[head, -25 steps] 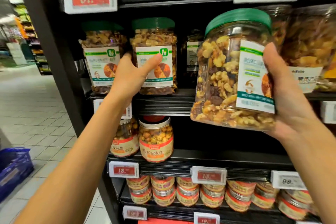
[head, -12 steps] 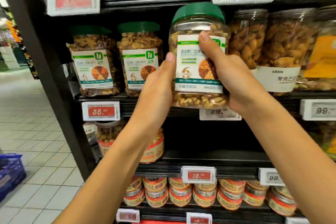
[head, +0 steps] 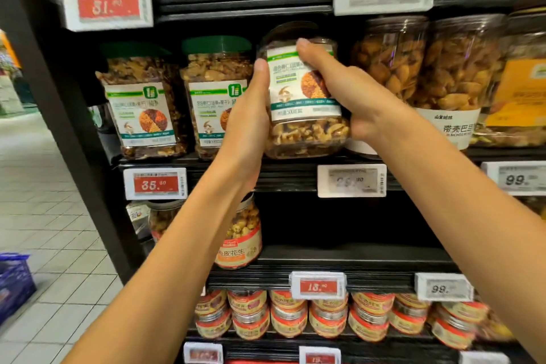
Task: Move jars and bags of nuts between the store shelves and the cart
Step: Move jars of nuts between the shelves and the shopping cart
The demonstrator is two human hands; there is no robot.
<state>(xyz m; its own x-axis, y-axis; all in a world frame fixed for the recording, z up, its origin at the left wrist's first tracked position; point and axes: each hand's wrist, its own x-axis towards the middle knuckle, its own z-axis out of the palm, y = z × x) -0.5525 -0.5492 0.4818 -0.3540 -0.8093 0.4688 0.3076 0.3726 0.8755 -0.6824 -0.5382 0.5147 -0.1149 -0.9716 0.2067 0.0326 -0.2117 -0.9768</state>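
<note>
We are holding a clear plastic jar of mixed nuts with a white-and-green label [head: 304,97] between both hands at the front of the black metal shelf [head: 283,176]. Our left hand [head: 251,115] is pressing the jar's left side, thumb up along the label edge. Our right hand [head: 348,91] is gripping its right side, thumb curled over the label. The jar's base is meeting the shelf edge, just right of two matching green-lidded jars [head: 215,97].
</note>
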